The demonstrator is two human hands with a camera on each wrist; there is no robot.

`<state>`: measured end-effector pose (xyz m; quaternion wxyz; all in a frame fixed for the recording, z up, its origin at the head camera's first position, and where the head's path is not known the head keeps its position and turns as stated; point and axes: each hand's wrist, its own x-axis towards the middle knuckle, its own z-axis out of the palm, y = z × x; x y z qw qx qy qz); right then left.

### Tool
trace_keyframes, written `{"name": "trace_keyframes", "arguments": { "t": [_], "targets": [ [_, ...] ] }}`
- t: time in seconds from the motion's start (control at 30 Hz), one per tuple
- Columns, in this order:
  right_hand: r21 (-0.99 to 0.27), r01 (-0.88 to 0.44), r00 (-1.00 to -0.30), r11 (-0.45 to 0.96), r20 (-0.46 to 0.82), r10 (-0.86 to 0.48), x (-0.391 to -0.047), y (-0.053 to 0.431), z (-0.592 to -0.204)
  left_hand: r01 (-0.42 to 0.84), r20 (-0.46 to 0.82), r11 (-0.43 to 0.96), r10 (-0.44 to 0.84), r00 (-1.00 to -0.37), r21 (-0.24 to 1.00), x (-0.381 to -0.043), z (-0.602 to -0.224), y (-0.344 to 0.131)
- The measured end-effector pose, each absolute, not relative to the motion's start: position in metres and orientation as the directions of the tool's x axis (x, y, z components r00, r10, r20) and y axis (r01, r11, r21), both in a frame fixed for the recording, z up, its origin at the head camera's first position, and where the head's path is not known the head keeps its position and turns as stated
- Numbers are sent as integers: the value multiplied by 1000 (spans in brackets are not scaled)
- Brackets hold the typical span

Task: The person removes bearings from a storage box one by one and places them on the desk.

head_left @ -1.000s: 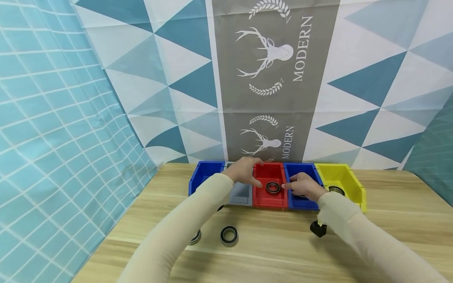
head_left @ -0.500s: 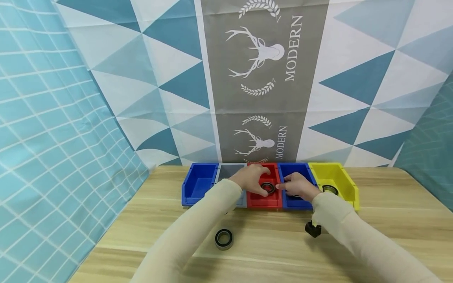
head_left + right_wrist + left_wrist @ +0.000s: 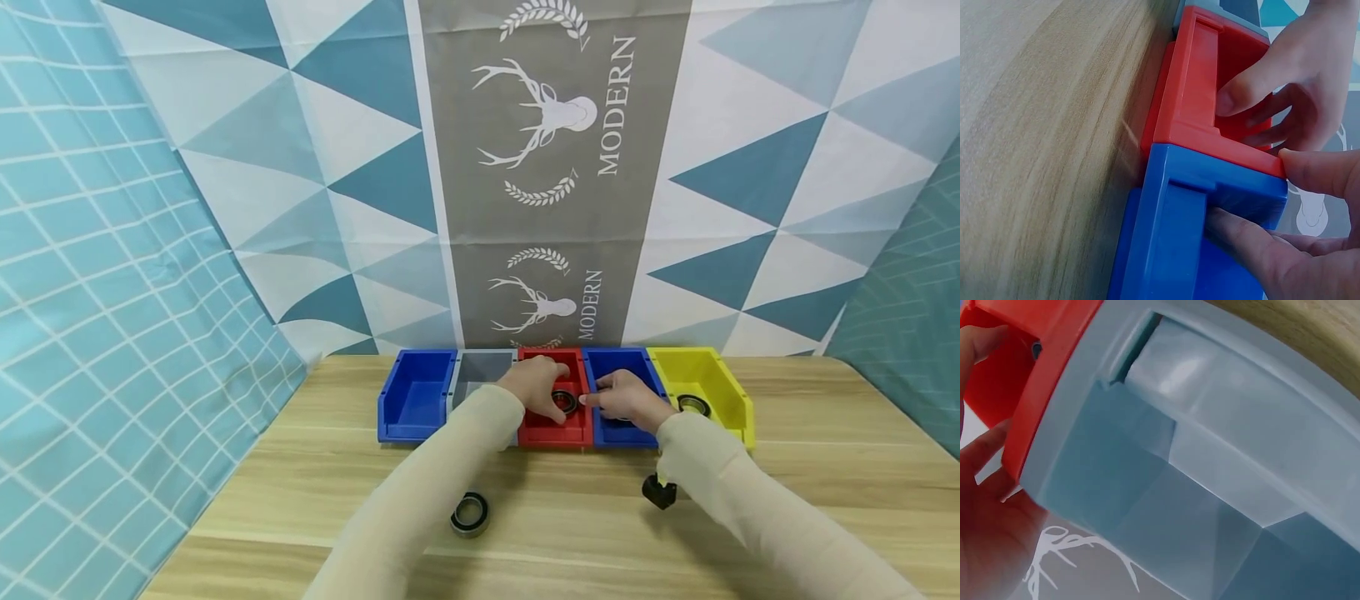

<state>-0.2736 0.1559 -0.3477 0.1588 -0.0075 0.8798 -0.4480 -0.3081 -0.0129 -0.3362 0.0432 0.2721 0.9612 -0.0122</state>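
My left hand [image 3: 538, 388] reaches into the red bin [image 3: 555, 435], thumb and fingers apart around a ball bearing [image 3: 567, 402] on the bin's floor. In the right wrist view the left hand [image 3: 1310, 69] is curved over the red bin, its bearing hidden. My right hand [image 3: 628, 397] is over the blue bin [image 3: 618, 360] right beside it. The right thumb touches the rim between the two bins, while the other fingers [image 3: 1241, 240] dip inside the blue one. A bearing under that hand is mostly covered; whether the fingers grip anything is hidden.
A grey bin [image 3: 480, 362] and another blue bin [image 3: 420, 400] stand to the left in the row. The yellow bin [image 3: 723, 392] at the right holds a bearing [image 3: 694, 406]. A loose bearing [image 3: 470, 513] lies on the wooden table [image 3: 570, 533] by the left sleeve.
My left hand has moved right and down into the red bin, its fingers now about the bearing. The right hand stays at the blue bin. The whole view has shifted slightly.
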Motion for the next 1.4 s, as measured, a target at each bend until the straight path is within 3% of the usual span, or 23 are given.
{"name": "trace_keyframes", "arguments": {
  "t": [0.7,1.4],
  "targets": [
    [-826,112,-957,553,-240,-165,-274,157,-352,521,-70,850,517,-853,-74,-319,-358,7],
    [-806,122,-961,580,-243,-134,-276,159,-350,453,-121,888,460,-880,82,-328,-365,14]
  ]
}}
